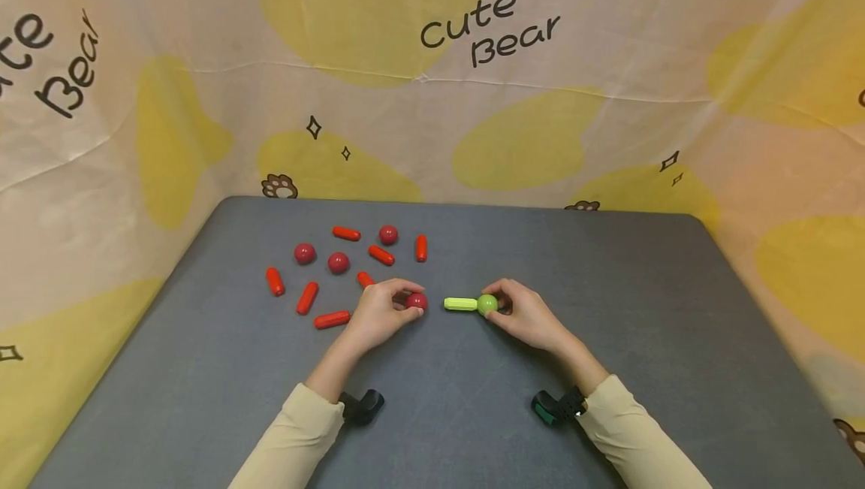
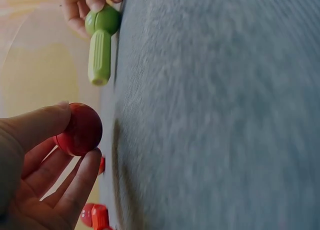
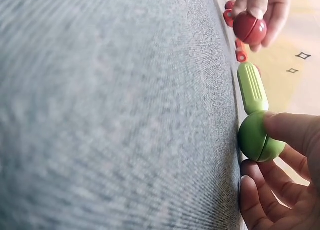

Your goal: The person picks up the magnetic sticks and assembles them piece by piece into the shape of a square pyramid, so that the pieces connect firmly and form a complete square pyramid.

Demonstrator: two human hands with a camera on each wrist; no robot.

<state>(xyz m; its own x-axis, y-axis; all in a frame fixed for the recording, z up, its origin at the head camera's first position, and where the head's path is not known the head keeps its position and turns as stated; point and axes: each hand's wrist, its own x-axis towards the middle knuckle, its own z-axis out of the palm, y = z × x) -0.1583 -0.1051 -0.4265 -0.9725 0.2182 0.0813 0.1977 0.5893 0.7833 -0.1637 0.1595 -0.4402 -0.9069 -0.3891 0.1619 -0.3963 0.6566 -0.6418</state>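
Note:
Between thumb and fingers, my left hand [image 1: 381, 314] pinches a red ball [image 1: 417, 301], and a seam runs across the ball in the right wrist view. My right hand [image 1: 530, 316] pinches a green ball [image 1: 486, 304] by its right side. A ribbed light-green rod [image 1: 460, 304] joins the green ball and points left toward the red ball. A gap separates the rod's free end from the red ball. In the left wrist view, the green ball [image 2: 102, 20] and rod [image 2: 100, 57] appear beyond the red ball [image 2: 80, 130].
Several orange-red rods [image 1: 307, 298] lie scattered on the grey table [image 1: 642, 286] left of and behind my left hand. Three loose red balls [image 1: 339, 262] sit among them. One rod [image 1: 366, 279] is partly hidden by the left hand. A patterned cloth [image 1: 432, 128] surrounds the table.

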